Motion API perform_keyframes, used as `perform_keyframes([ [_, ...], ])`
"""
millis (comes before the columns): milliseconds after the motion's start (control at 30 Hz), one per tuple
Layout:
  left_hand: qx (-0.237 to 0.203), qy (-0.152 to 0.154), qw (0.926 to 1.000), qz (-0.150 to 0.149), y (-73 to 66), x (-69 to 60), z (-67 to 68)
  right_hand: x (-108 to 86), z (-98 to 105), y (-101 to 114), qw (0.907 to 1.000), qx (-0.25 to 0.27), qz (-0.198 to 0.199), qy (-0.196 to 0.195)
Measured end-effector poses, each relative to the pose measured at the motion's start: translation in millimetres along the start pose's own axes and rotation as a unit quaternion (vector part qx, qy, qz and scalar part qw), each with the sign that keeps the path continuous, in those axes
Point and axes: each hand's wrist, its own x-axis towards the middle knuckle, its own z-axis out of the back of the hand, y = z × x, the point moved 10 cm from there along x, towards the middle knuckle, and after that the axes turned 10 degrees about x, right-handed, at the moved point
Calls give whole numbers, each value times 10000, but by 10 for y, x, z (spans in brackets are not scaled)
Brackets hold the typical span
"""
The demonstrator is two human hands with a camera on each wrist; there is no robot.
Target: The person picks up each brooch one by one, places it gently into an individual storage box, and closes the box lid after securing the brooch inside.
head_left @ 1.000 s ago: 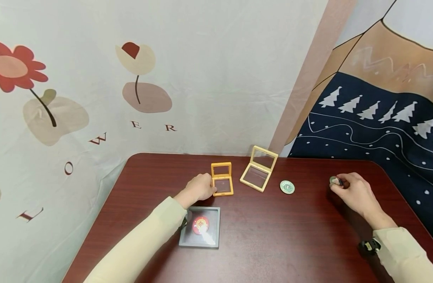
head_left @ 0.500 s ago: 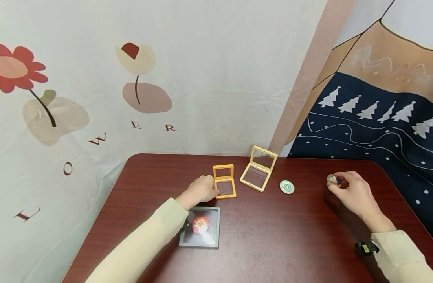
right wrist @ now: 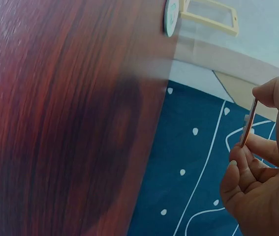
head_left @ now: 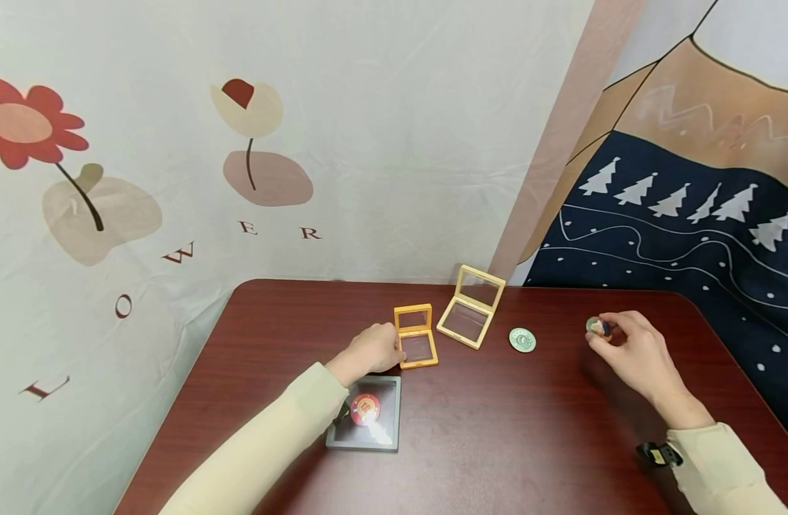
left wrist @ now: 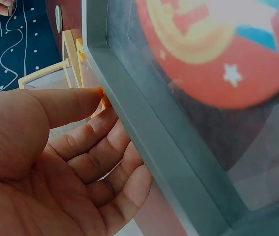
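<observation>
My left hand [head_left: 376,349] pinches orange hinged frame [head_left: 416,332] near far edge of table [head_left: 510,429]; my right hand [head_left: 638,357] pinches small disc [head_left: 598,329], toward far right corner.

Behind the reddish-brown table [head_left: 497,429] hangs pale flower-printed cloth [head_left: 400,129] beside navy tree-printed cloth [head_left: 677,239].

What You Wear: Pale Cream, Touches of Black

Your left sleeve [head_left: 259,443] and right sleeve [head_left: 725,465] are plain pale cream, lightly creased, faintly greenish toward the ends. A black wrist device [head_left: 661,453] with a yellowish patch [head_left: 656,455] sits by your bare right hand [head_left: 635,354]; by your left hand [head_left: 373,349], a dark item [head_left: 342,413] shows, probably similar, mostly hidden.
</observation>
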Motion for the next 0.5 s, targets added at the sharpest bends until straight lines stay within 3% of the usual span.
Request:
perform_keyframes([
  [500,141,-91,9996,-221,-148,-16,-32,-29,-78,220,9997,138,195,-5],
])
